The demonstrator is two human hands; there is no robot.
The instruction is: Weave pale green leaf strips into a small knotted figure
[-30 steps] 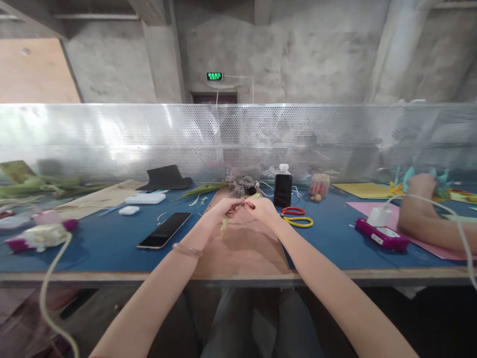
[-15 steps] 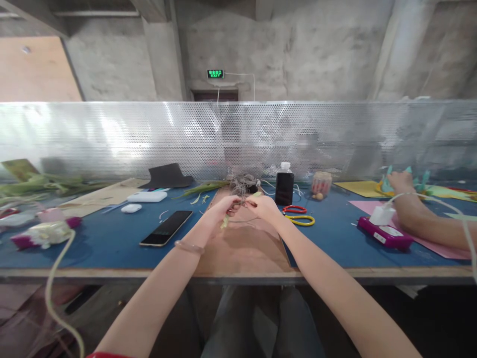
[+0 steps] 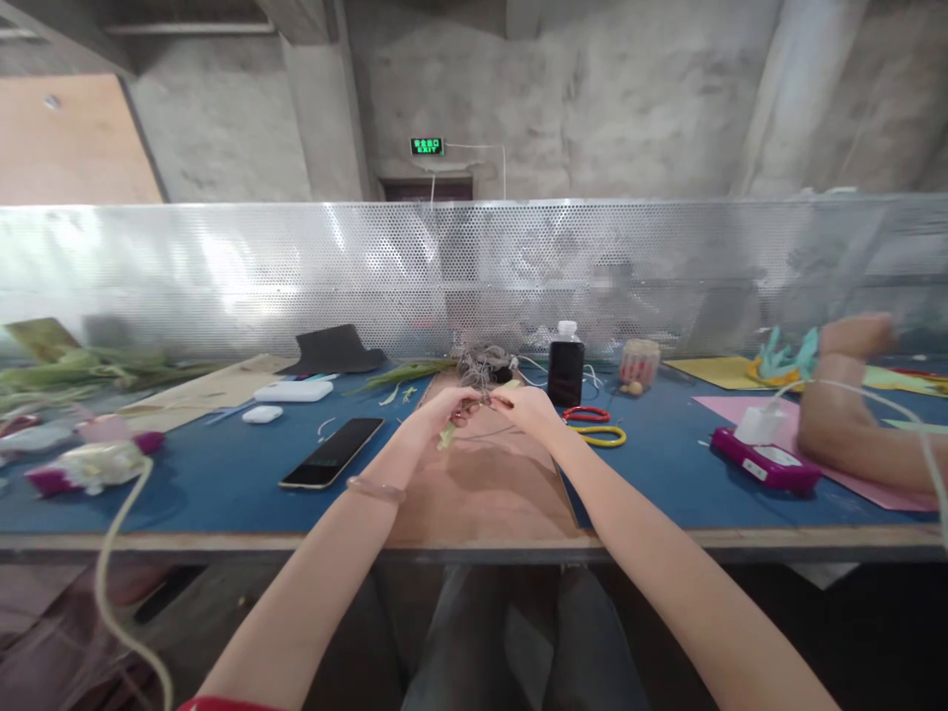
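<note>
The left hand (image 3: 457, 407) pinches a pale-green strip (image 3: 445, 435); the right hand (image 3: 522, 403) meets it, probably for steadying, but what it grips I cannot tell. Grey cord (image 3: 483, 365) lies just beyond both.

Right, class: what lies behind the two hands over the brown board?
Behind the left hand and right hand, grey string shows, tangled. The hands cover part of the board, so that area cannot be seen.

the metal screen (image 3: 326, 286) looks shiny, the concrete wall (image 3: 637, 99) rough.
</note>
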